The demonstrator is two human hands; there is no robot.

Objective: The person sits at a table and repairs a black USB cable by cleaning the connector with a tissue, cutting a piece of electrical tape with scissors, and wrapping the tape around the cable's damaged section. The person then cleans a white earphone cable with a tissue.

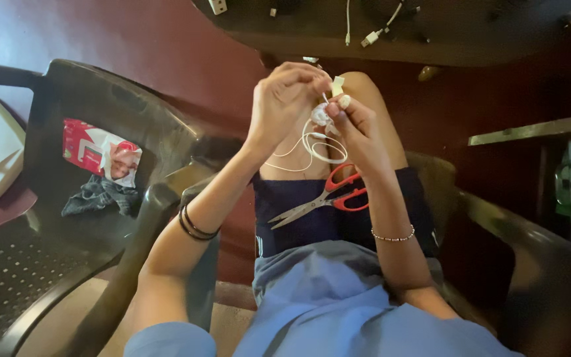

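White cord [312, 147] pinched by left hand [284, 99] and right hand [358, 125]; red-handled scissors [325, 197] on lap — packet [100, 155] on neighbouring chair [54, 218].

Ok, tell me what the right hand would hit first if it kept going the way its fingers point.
The right hand points up and left, straight at the left hand, which it nearly touches over the small white piece pinched between them. Beyond that lies the dark table edge, though depth is unclear.

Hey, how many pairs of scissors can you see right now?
1. The red-handled scissors lie on the person's lap, below the left hand and right hand; others may be hidden.
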